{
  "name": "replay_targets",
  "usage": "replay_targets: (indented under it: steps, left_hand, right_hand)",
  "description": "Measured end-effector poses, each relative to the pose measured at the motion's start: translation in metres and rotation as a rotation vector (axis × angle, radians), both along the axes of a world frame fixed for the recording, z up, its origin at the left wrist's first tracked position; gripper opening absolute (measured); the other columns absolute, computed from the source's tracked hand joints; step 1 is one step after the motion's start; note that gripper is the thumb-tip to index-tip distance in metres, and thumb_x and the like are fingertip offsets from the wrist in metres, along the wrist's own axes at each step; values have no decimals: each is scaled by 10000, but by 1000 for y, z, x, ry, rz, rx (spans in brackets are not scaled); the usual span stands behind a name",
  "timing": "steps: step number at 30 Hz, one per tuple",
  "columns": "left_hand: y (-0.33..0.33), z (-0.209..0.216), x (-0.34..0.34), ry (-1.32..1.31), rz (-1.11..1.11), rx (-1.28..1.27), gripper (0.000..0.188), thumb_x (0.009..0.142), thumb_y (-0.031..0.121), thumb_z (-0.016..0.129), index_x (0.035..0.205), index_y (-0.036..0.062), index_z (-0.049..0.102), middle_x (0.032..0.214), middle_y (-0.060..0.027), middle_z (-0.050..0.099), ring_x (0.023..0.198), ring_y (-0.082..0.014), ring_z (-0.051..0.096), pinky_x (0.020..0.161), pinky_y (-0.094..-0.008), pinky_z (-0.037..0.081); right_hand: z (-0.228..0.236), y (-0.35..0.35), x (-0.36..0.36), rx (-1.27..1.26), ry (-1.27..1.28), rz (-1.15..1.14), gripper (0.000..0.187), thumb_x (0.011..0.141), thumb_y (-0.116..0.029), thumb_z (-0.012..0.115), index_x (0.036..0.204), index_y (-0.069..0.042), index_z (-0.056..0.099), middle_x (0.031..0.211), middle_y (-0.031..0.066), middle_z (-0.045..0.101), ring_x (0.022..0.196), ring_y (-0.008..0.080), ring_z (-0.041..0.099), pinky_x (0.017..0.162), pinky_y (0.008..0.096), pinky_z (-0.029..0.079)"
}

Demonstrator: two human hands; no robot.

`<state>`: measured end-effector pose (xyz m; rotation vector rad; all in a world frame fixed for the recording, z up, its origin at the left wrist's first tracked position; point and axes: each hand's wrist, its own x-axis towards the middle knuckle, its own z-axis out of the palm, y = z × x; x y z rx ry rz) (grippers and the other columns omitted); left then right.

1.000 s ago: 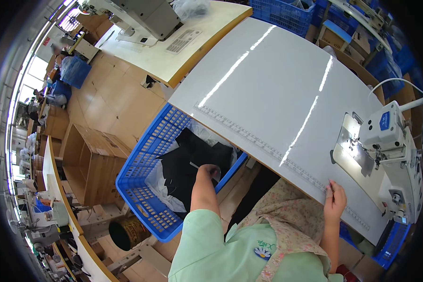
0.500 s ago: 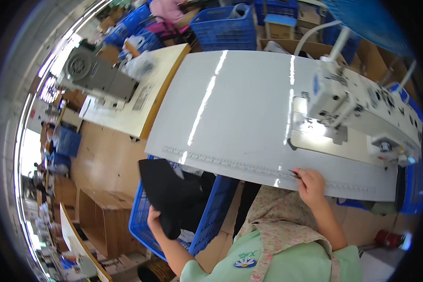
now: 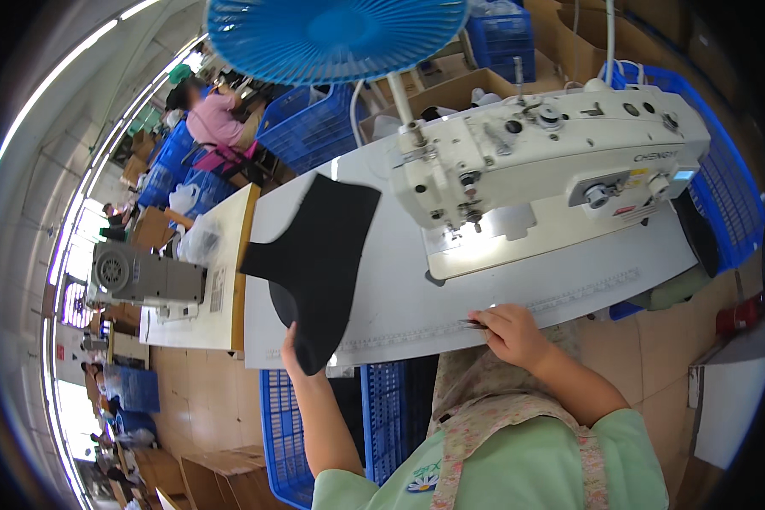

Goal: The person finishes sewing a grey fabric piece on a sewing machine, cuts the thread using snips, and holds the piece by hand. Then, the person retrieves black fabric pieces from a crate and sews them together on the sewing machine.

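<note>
A black, curved cut piece of material is raised over the left part of the white sewing table. My left hand is closed on its lower left edge, with most of the fingers hidden behind it. At the table's front edge, my right hand is closed around a small dark pointed tool. The tool's tip points left, and its exact kind is unclear. Beyond the right hand stands a white sewing machine, its lamp lighting the plate under the needle area.
A blue basket with dark material stands under the table's front left. The blue fan rises behind the machine. Another sewing machine sits on the left table. A person in pink sits farther back. Printed ruler marks line the front edge.
My left hand has lifted the black piece from the basket up over the table. The view has swung right. My right hand stays by the front edge with the tool.
</note>
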<state>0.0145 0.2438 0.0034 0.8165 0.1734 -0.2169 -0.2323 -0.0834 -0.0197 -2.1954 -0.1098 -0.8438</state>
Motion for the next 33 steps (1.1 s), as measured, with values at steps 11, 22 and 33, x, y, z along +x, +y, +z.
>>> replay_targets:
  steps: [11, 22, 33]
  left_hand:
    - [103, -40, 55, -455, 160, 1677, 568, 870, 27, 623, 1401, -18, 428, 1271, -179, 584, 1149, -298, 567, 983, -385, 445]
    - [-103, 42, 16, -1750, -481, 2002, 377, 841, 99, 606, 1213, 42, 624, 1357, -149, 552, 1342, -346, 432, 1137, -555, 275]
    - [-95, 10, 32, -1269, -730, 1958, 469, 887, 157, 579, 1346, 67, 547, 1427, -171, 494, 1305, -363, 461, 1088, -479, 373]
  right_hand:
    - [15, -115, -78, -175, 235, -546, 335, 755, -19, 620, 1070, -95, 706, 913, 92, 671, 819, 302, 622, 753, 428, 478]
    - [-15, -209, -100, -326, 208, -826, 241, 758, -69, 627, 965, -131, 735, 1026, 43, 692, 1066, 264, 592, 976, 495, 432]
    - [11, -360, -221, -130, 685, -1378, 318, 732, -258, 766, 991, -76, 738, 1052, 131, 688, 1008, 332, 639, 860, 431, 523]
